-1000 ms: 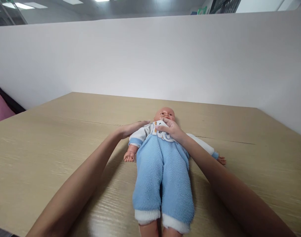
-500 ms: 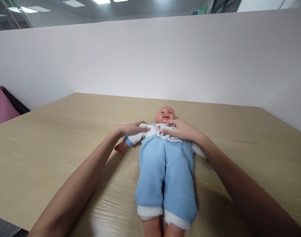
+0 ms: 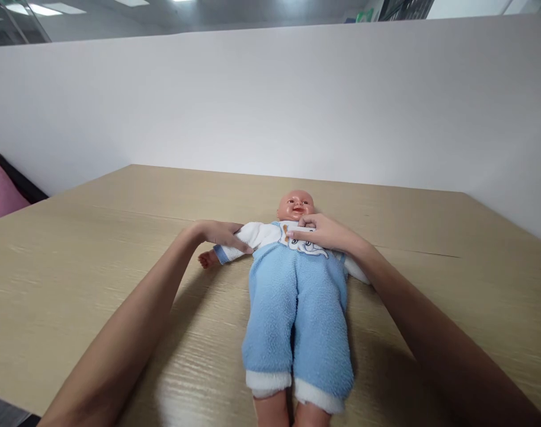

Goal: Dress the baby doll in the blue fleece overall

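A baby doll (image 3: 297, 308) in a fleecy blue romper with white sleeves lies on its back on the wooden table (image 3: 74, 284), head away from me. My left hand (image 3: 219, 233) lies on the doll's white sleeve (image 3: 247, 240), fingers curled over the outstretched arm. My right hand (image 3: 326, 232) rests on the doll's chest just below the chin, its fingers bent and pressed on the white bib with an elephant picture. The doll's other arm is hidden under my right forearm.
A white partition wall (image 3: 270, 107) stands along the far and right edges of the table. Something pink (image 3: 1, 193) shows at the left edge beyond the table. The table's front edge runs at the lower left.
My left hand has slid outward from the doll's shoulder along its sleeve, and that arm now stretches out to the side. My right hand moved from the doll's chin down to its chest.
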`<move>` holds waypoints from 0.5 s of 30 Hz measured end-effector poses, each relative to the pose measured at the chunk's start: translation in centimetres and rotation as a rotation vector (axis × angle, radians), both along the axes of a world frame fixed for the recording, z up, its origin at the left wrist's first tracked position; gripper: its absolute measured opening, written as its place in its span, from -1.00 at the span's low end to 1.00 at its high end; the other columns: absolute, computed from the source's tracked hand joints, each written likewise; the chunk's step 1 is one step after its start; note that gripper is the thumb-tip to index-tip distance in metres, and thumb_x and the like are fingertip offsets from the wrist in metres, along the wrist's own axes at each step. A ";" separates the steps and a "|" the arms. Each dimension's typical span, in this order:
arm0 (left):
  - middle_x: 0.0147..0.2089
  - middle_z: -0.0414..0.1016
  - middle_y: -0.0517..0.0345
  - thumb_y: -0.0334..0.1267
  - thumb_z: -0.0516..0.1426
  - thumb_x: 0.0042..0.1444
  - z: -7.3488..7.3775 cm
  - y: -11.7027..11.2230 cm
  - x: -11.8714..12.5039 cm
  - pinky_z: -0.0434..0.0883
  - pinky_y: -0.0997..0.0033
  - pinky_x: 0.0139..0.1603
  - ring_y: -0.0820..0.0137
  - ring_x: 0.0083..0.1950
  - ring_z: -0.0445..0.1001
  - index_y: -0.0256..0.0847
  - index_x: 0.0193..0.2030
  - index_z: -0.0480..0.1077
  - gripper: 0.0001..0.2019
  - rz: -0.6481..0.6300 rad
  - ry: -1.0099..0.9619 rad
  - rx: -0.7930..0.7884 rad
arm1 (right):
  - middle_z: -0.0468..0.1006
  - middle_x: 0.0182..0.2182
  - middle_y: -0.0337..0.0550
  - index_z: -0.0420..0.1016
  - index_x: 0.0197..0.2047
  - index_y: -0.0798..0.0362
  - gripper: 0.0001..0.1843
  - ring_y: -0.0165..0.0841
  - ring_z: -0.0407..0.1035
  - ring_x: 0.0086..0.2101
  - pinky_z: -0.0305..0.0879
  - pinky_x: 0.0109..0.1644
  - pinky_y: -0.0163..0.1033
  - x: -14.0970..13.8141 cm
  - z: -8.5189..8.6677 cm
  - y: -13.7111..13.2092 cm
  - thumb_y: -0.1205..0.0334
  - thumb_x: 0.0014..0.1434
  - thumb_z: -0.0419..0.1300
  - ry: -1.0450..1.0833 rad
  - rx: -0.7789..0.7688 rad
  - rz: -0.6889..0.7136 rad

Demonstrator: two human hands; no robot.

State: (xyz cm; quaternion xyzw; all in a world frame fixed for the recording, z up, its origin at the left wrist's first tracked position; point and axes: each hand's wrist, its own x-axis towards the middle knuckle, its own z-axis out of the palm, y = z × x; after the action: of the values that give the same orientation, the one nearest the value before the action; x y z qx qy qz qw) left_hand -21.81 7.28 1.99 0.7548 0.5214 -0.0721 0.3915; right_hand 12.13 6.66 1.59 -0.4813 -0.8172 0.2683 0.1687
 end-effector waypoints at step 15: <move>-0.18 0.72 0.09 0.14 0.48 -0.26 -0.7 -0.4 -1.0 0.52 0.20 0.04 0.02 -0.02 0.61 -0.18 0.05 0.57 -0.27 0.150 -0.130 0.067 | 0.66 0.05 0.04 0.49 0.13 -0.05 -0.47 0.01 0.54 0.05 0.40 0.17 0.09 6.5 -2.4 -5.8 -0.26 0.31 0.32 0.038 0.451 -0.292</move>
State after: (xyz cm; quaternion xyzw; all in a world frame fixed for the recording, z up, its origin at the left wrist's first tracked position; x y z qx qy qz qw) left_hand -22.79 6.89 1.26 0.7293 0.5522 0.0240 0.4032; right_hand 18.62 0.86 -0.77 -0.5391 -0.7751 0.0611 0.3237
